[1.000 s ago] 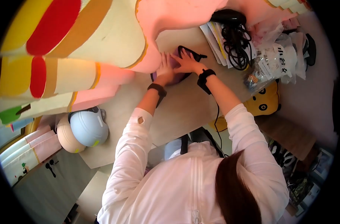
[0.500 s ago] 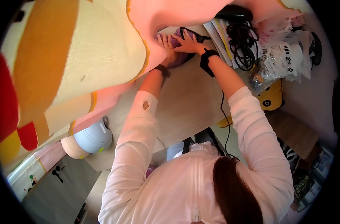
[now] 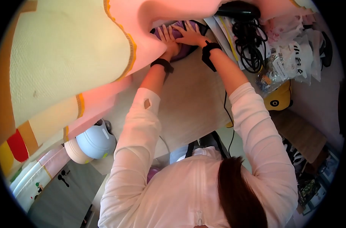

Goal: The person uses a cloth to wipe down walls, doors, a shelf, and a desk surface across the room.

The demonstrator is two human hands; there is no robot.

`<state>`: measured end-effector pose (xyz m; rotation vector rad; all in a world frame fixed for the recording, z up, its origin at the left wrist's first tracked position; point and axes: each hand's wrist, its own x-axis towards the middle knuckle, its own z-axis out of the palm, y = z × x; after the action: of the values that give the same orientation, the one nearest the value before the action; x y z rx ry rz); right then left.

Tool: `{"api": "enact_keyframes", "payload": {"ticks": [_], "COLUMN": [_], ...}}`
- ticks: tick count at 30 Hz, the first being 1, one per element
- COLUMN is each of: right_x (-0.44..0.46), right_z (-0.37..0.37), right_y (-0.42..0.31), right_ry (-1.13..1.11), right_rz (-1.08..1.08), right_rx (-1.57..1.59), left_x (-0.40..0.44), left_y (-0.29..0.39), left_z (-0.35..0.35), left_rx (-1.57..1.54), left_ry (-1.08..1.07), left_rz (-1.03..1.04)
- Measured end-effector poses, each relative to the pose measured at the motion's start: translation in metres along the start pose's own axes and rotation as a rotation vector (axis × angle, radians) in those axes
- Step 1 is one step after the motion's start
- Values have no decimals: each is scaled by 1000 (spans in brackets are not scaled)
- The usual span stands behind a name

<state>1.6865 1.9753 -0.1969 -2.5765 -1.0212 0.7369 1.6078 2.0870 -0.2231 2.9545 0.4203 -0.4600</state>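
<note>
My left hand (image 3: 170, 41) lies flat on a soft purple item with black trim (image 3: 183, 51), fingers stretched out and a little apart. Beside it, my right hand (image 3: 192, 35) presses on the same item with spread fingers, its thumb side close to the left hand. The item looks like a fabric bag or pouch, but its exact kind is unclear. It rests at the far side of the table (image 3: 188, 98), its back edge partly under the hanging pink cloth edge. Dark bands circle both wrists.
A patterned curtain (image 3: 66, 49) hangs over the left side. Right of my hands are papers (image 3: 225, 36), a coiled black cable (image 3: 249, 45), a dark rounded object (image 3: 239, 10) and plastic bags (image 3: 286, 62). A blue helmet-like object (image 3: 96, 141) stands at the left.
Both hands have stayed on the purple item, which sits slightly higher in view. The curtain's hanging edge has shifted left, and the left wrist is less covered by it.
</note>
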Motion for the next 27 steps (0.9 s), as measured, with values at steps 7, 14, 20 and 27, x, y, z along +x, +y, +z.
{"api": "enact_keyframes", "payload": {"ticks": [7, 14, 20, 27], "right_x": [-34, -141, -227, -304], "right_z": [14, 50, 77, 97], "right_y": [-4, 11, 12, 9], "right_ry": [48, 32, 6, -20], "right_rz": [92, 82, 125, 146], "right_rx": [83, 83, 101, 104], "left_x": [-23, -114, -179, -243], "left_y": [6, 52, 83, 112], "left_z": [19, 38, 49, 65], "left_rx": [12, -71, -60, -91], "left_ry": [154, 233, 137, 20], "left_rz": [122, 284, 359, 387]}}
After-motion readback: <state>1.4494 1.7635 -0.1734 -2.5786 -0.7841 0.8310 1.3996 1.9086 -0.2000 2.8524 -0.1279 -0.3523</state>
